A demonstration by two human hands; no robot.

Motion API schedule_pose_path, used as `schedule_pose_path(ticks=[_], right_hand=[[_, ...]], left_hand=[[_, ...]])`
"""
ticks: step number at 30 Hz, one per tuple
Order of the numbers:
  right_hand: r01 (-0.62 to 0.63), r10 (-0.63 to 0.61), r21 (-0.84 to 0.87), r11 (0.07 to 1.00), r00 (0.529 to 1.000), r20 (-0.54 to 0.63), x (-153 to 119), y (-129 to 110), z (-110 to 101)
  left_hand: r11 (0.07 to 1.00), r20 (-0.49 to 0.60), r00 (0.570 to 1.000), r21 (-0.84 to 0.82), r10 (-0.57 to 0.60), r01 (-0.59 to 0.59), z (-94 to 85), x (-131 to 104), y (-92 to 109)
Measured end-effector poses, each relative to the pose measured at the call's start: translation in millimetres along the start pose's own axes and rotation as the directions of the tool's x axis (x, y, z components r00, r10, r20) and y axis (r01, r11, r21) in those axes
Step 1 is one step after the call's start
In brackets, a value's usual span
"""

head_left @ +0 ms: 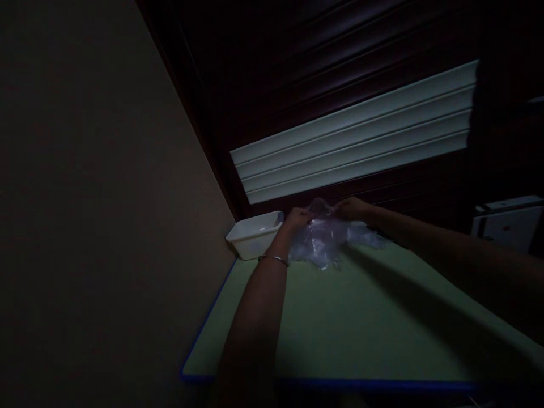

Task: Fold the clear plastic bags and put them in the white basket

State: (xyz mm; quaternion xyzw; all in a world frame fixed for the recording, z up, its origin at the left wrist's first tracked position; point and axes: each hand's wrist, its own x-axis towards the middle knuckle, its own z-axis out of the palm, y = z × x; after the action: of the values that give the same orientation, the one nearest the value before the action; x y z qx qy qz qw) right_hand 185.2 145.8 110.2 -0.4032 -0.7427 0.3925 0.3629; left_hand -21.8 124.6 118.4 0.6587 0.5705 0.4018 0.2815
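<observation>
A clear, crumpled plastic bag [321, 241] hangs and spreads over the far part of a pale green table [352, 323]. My left hand [298, 218] grips its upper left edge, with a thin bangle on the wrist. On the bag's upper right edge, my right hand [351, 209] has its fingers closed. Between the two hands the bag's top edge is stretched a little. Just left of my left hand stands a white rectangular tub [253, 241] at the table's far left corner.
The table has a blue edge [331, 383]. Behind it rises a dark slatted surface with a pale slatted panel [357, 133]. A plain wall [106, 198] borders the left side. A white box-like object [508, 224] is at the far right.
</observation>
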Motion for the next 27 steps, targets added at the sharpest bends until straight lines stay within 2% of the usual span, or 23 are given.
schedule_pose_path(ticks=[1, 2, 3, 4, 5, 6, 8, 10, 12, 14, 16, 18, 23, 27], right_hand=[[0.032, -0.033, -0.018, 0.999, 0.998, -0.061, 8, -10, -7], [0.137, -0.149, -0.085, 0.987, 0.977, -0.15, 12, -20, -13], [0.222, -0.258, -0.174, 0.959, 0.939, -0.227, 13, -29, -18], [0.262, -0.308, -0.201, 0.944, 0.917, -0.253, 11, -35, -22], [0.305, -0.353, -0.213, 0.928, 0.902, -0.248, 4, -40, -24], [0.395, -0.446, -0.239, 0.887, 0.868, -0.22, -6, -41, -24], [0.553, -0.604, -0.291, 0.781, 0.787, -0.126, -33, -35, -18], [0.596, -0.636, -0.307, 0.742, 0.77, -0.043, -65, -17, -7], [0.639, -0.643, -0.349, 0.685, 0.756, 0.123, -93, 7, 6], [0.653, -0.597, -0.382, 0.655, 0.756, 0.269, -114, 31, 18], [0.676, -0.562, -0.395, 0.622, 0.737, 0.377, -128, 51, 26], [0.687, -0.52, -0.406, 0.603, 0.724, 0.453, -138, 64, 32], [0.66, -0.497, -0.38, 0.648, 0.745, 0.445, -147, 78, 36], [0.647, -0.513, -0.31, 0.697, 0.752, 0.415, -146, 81, 33]], left_hand=[[0.999, -0.057, 0.997, 0.009, 0.044, -0.044, -4.7, 9, 11], [0.996, -0.105, 0.99, 0.018, 0.091, -0.089, -10.1, 15, 22], [0.99, -0.144, 0.98, 0.025, 0.139, -0.137, -15.9, 18, 33], [0.977, -0.185, 0.959, 0.04, 0.213, -0.21, -21.5, 17, 41], [0.934, -0.228, 0.906, 0.109, 0.357, -0.34, -26.5, 11, 47], [0.869, -0.222, 0.841, 0.175, 0.493, -0.463, -30.5, 3, 49], [0.729, -0.117, 0.733, 0.29, 0.67, -0.621, -34.3, -24, 40], [0.615, 0.072, 0.683, 0.375, 0.727, -0.694, -32.4, -59, 18], [0.571, 0.206, 0.692, 0.43, 0.691, -0.699, -26.2, -92, -12], [0.564, 0.314, 0.736, 0.487, 0.6, -0.667, -18.5, -121, -39], [0.564, 0.389, 0.771, 0.527, 0.505, -0.636, -11.6, -142, -59], [0.564, 0.43, 0.786, 0.549, 0.444, -0.618, -6.2, -156, -71], [0.612, 0.463, 0.81, 0.539, 0.359, -0.579, 1.9, -171, -88], [0.664, 0.435, 0.825, 0.501, 0.362, -0.555, 6.3, -174, -97]])
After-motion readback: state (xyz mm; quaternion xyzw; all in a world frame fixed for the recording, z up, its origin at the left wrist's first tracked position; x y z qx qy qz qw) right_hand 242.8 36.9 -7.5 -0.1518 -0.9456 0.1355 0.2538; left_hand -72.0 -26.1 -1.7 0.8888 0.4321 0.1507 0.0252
